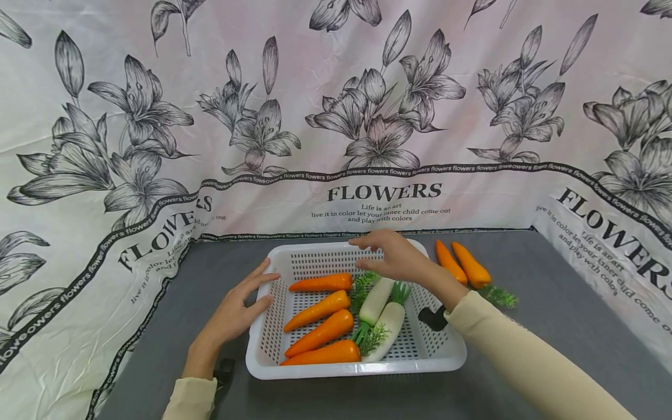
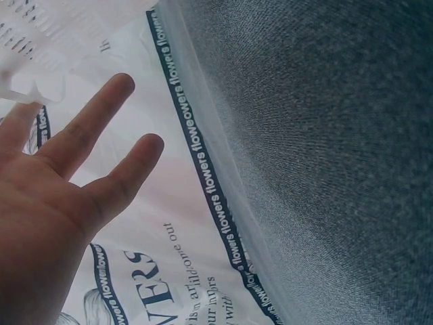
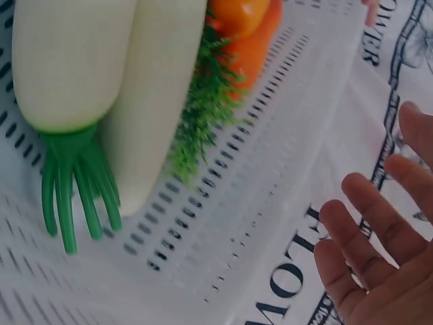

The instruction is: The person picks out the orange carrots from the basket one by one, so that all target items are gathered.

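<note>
A white plastic basket [image 1: 357, 370] holds several orange carrots [image 1: 320, 333] on its left side. To their right lie two white radishes [image 1: 389, 326] with green tops, the tops pointing opposite ways. My left hand [image 1: 231, 315] is at the basket's left rim with its fingers spread; in the left wrist view a fingertip meets the basket's edge. Above the far rim hovers my right hand [image 1: 394, 256], fingers extended and slightly bent, holding nothing. The right wrist view shows that hand's palm [image 3: 392, 284] beside the basket wall, apart from the radishes.
Two more carrots [image 1: 471, 265] with green leaves lie on the grey tabletop [image 1: 546, 326], behind and right of the basket. A flower-printed cloth [image 1: 294, 204] hangs around the back and sides.
</note>
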Available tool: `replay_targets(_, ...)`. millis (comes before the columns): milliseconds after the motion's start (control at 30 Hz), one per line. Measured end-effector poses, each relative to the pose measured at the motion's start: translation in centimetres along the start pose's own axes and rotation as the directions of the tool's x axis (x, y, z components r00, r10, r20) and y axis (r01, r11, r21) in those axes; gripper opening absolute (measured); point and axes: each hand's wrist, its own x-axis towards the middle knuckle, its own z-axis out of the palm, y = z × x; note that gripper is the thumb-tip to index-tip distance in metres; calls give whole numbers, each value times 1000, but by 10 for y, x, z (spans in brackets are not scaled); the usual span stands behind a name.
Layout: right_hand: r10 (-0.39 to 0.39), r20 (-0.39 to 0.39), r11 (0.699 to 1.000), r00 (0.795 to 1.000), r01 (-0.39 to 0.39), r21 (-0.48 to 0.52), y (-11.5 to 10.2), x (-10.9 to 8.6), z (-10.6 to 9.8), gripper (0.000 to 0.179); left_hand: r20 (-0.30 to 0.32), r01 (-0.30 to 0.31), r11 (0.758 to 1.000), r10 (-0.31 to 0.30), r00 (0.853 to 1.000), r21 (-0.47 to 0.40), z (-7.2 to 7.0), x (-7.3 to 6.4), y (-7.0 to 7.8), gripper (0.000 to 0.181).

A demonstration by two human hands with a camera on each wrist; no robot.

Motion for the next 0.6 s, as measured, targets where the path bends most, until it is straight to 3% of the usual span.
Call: replay_targets(600, -55, 168, 998, 984, 47, 52, 13, 18, 42, 48, -8, -17, 1000, 17, 1000, 0, 0, 0, 0, 45)
